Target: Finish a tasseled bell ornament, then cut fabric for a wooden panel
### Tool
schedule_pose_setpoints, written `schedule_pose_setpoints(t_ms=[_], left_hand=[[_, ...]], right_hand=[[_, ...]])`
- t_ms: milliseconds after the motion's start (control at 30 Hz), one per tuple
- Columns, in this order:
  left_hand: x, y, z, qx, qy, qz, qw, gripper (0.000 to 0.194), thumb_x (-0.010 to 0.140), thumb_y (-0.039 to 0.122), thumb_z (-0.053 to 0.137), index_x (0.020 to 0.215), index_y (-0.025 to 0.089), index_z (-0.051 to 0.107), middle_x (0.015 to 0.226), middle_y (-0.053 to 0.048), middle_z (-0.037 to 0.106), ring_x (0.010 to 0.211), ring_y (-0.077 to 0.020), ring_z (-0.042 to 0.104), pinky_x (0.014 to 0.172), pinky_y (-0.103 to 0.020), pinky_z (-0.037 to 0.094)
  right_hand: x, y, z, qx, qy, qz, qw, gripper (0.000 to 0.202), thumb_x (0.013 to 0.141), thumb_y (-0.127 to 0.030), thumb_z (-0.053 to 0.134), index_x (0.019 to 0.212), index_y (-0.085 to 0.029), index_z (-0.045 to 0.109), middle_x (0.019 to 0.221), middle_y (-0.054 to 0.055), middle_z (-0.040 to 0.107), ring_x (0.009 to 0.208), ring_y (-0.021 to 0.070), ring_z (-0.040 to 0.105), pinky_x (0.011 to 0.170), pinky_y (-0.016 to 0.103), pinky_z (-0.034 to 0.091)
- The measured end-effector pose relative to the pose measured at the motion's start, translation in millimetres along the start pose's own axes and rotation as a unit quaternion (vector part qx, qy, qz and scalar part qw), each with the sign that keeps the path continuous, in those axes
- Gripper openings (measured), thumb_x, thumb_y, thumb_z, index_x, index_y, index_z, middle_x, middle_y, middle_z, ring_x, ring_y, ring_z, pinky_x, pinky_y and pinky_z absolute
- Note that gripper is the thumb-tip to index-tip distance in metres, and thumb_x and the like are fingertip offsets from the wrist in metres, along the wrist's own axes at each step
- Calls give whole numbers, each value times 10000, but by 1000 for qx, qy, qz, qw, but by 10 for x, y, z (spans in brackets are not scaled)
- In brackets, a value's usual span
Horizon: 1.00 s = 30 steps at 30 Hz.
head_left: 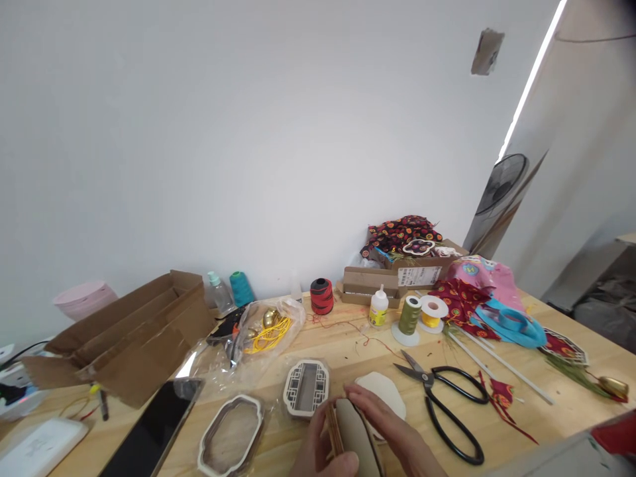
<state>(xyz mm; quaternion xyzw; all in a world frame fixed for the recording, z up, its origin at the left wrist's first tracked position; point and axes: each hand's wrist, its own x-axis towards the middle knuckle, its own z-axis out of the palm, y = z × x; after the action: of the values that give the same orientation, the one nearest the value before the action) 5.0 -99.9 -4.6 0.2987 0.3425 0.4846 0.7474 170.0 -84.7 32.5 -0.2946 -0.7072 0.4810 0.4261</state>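
Beige panel (pixel 354 434), pinched between left hand (pixel 318 450) and right hand (pixel 390 425), bottom centre, looks unfinished; lattice frame (pixel 295 385) lies separate.

Six o'clock: held piece (pixel 352 434) grey-beige, brown edge perhaps striped, poorly seen; spool (pixel 322 297) red, black bands; fretwork frame (pixel 307 389) cream and grey. Seven: yellow cord (pixel 271 336). Eight: teal cone (pixel 241 289). Three: black cloth (pixel 400 233), red-orange motifs.

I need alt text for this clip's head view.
A left hand and right hand hold a grey-brown piece over a wooden table. Open black-handled scissors lie to the right; beyond are a lattice frame and a red-and-black thread spool.
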Motion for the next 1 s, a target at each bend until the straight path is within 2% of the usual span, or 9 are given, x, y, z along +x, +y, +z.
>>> schedule_pose_setpoints(t_ms=[133, 233, 367, 500, 600, 667, 800, 933, 1000], left_hand=[[55, -7, -11, 5, 6, 21, 1000, 600, 521, 329, 741, 1060, 226, 499, 1024, -120, 605, 927, -309, 560, 834, -427, 375], [82, -16, -8, 4, 2, 19, 1000, 617, 517, 366, 745, 1062, 232, 487, 998, -117, 623, 895, -310, 579, 797, -434, 404], [102, -33, -2, 1, -1, 28, 1000, 637, 497, 409, 756, 1054, 237, 499, 983, -104, 635, 867, -308, 590, 778, -439, 417], [116, -67, 19, -25, 9, 46, 999, 687, 443, 388, 787, 1051, 226, 511, 1054, -119, 614, 979, -327, 550, 840, -434, 395], [100, -53, 37, -61, 16, 49, 997, 735, 409, 389, 795, 1058, 226, 492, 1059, -119, 602, 1057, -341, 507, 904, -446, 361], [74, -12, 34, -54, 44, 20, 997, 765, 397, 369, 803, 1067, 240, 459, 994, -108, 606, 1032, -355, 522, 882, -483, 375], [25, 67, 3, -21, 97, -14, 995, 789, 373, 353, 815, 1052, 244, 428, 901, -94, 598, 941, -352, 569, 761, -469, 458], [24, 57, -20, -21, 68, 12, 997, 751, 378, 373, 815, 1030, 251, 463, 915, -95, 606, 835, -305, 610, 628, -376, 491], [29, 36, -26, -33, 45, 17, 998, 713, 387, 361, 820, 1014, 258, 497, 918, -90, 619, 809, -285, 622, 655, -372, 484]], right_hand=[[-68, 9, -28, -64, 33, 9, 997, 506, 748, -434, 518, 1226, -274, 471, 1268, 53, 475, 1178, 271, 410, 941, 357, 368], [-90, 17, -2, -88, 67, 14, 994, 471, 757, -361, 497, 1214, -248, 484, 1181, 66, 535, 1093, 259, 487, 839, 310, 450], [-74, 71, 32, -122, 125, 37, 984, 439, 749, -221, 470, 1184, -275, 501, 1079, 49, 597, 958, 222, 571, 710, 257, 502], [-72, 191, -9, -140, 166, 52, 975, 402, 732, -194, 499, 1125, -247, 565, 1101, 57, 608, 1015, 235, 551, 833, 301, 477], [-108, 347, -73, -66, 232, 106, 965, 364, 772, -267, 490, 1120, -196, 570, 1151, 80, 587, 1048, 232, 542, 898, 323, 442], [-132, 472, -119, -17, 257, 147, 955, 419, 787, -324, 482, 1162, -145, 532, 1181, 111, 566, 1044, 238, 549, 891, 338, 449], [-139, 689, -194, -64, 267, 166, 947, 451, 744, -328, 526, 1144, -122, 549, 1168, 125, 576, 1058, 260, 538, 909, 383, 432], [-135, 734, -211, -202, 234, 152, 939, 383, 737, -286, 532, 1098, -177, 593, 1135, 104, 590, 1092, 270, 503, 957, 438, 376], [-136, 655, -185, -246, 233, 124, 932, 393, 729, -305, 563, 1107, -202, 587, 1190, 106, 540, 1152, 291, 438, 984, 476, 327]])
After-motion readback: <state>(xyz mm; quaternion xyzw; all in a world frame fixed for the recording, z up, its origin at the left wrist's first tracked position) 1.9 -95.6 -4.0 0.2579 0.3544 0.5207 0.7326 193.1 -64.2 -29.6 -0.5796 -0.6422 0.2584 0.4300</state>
